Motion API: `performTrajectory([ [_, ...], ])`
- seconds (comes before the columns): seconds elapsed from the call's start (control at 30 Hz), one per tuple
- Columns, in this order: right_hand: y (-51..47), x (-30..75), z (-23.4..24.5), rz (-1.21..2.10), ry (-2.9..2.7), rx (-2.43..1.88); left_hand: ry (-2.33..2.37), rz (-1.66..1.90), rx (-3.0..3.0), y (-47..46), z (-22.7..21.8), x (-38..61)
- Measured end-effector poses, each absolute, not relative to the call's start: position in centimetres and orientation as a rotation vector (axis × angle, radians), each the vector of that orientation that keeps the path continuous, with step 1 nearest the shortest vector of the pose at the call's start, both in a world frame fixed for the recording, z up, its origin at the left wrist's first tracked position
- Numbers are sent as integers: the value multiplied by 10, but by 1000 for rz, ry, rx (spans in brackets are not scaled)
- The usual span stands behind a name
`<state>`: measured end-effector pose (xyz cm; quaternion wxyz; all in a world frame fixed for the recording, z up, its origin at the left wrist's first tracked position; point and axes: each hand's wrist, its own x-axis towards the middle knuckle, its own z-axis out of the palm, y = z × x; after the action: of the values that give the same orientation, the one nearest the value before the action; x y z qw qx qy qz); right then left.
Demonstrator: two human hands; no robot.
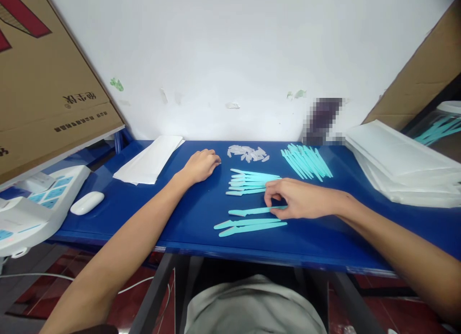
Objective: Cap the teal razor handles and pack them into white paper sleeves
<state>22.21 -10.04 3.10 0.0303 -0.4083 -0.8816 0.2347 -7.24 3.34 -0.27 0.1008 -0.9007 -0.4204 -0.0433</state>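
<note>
My right hand has its thumb and forefinger at the handle of a turquoise eyebrow razor, which lies flat with its blade end to the left. Two more razors lie nearer the table's front edge. Just beyond the hand is a row of several razors, their right ends partly covered by my fingers. My left hand rests on the table with curled fingers, and whatever its fingertips hold is hidden. Right of it lies a pile of small translucent blade caps.
A heap of turquoise razors lies at the back right of the blue table. White bags are stacked further right, beside a clear tub. White sheets, a white mouse-shaped case and a white device stand left.
</note>
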Motion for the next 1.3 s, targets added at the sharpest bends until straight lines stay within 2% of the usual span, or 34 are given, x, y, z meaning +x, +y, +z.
performTrajectory([
  [0.23,-96,224,28,480,-2609,-1210,-1301,-179,-2806,34,2,-90],
  [0.47,-88,224,18,528,-2203,-1253,-1304,-129,-2751,36,-2,-94],
  [0.73,-81,227,10,383,-2161,-1279,-1350,-318,-2719,33,5,-101],
  [0.87,-82,226,12,389,-2126,-1287,-1492,-282,-2627,32,11,-107],
  [1.03,-79,226,10,214,-2138,-1272,-1556,-265,-2565,38,1,-106],
  [1.3,-75,232,7,118,-2122,-1402,-1297,-262,-2743,40,-5,-95],
])
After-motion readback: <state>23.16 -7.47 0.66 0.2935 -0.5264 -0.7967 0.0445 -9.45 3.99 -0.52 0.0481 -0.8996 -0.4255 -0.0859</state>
